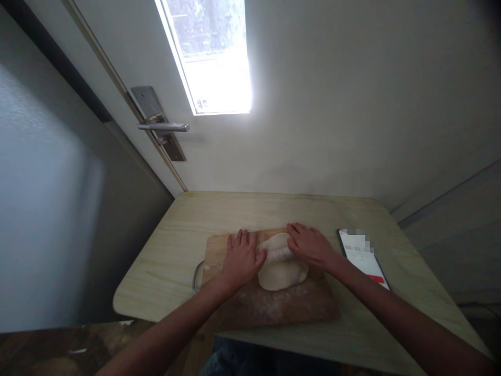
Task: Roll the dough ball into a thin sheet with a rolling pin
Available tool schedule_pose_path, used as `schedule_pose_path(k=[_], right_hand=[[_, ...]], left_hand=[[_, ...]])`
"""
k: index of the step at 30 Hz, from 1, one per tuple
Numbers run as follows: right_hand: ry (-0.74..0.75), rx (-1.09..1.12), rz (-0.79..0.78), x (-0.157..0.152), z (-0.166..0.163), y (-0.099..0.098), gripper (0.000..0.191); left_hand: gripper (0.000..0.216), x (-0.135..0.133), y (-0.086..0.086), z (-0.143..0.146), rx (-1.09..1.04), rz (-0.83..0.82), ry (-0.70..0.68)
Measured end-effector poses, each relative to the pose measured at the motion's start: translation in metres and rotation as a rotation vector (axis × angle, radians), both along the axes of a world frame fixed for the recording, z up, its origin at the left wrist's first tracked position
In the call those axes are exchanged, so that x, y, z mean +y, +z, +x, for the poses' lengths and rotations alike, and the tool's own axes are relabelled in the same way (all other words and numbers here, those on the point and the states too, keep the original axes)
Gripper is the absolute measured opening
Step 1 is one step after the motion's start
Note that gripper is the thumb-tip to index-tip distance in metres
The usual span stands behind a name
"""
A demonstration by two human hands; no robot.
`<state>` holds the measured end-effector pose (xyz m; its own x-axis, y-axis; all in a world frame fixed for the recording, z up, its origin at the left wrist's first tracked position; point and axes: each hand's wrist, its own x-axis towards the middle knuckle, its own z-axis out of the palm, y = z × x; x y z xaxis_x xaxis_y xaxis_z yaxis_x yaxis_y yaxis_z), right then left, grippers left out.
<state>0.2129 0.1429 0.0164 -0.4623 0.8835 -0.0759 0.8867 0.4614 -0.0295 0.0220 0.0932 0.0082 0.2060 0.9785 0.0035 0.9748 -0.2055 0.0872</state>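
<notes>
A flattened oval of pale dough (278,277) lies on a floured wooden cutting board (270,308). Across its upper half runs a light, flour-dusted bar (277,254) that looks like a rolling pin, its ends hidden by my hands. My left hand (241,257) presses palm down at the bar's left end, fingers spread and thumb over the dough's edge. At the other end, my right hand (310,244) lies palm down with fingers stretched out, reaching over the dough's upper right edge. What lies beneath both palms is hidden.
The board has a metal handle (197,277) on its left side and rests on a pale wooden table (156,271). A phone (362,256) showing a timer lies right of the board. Behind the table stands a door with a lever handle (164,127) and a bright window (215,62).
</notes>
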Motion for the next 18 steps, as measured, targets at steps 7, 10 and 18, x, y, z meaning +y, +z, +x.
schedule_pose_path(k=[7,10,18], right_hand=[[-0.031,0.003,0.120,0.000,-0.005,0.001,0.035],[-0.052,0.015,0.156,0.002,-0.006,0.002,0.032],[-0.094,0.044,0.150,0.015,-0.012,0.003,0.036]], left_hand=[[0.038,0.003,0.005,0.002,0.011,0.061,0.002],[0.033,0.006,0.007,0.002,0.037,0.065,-0.011],[0.026,0.019,0.009,0.001,0.079,0.041,-0.035]])
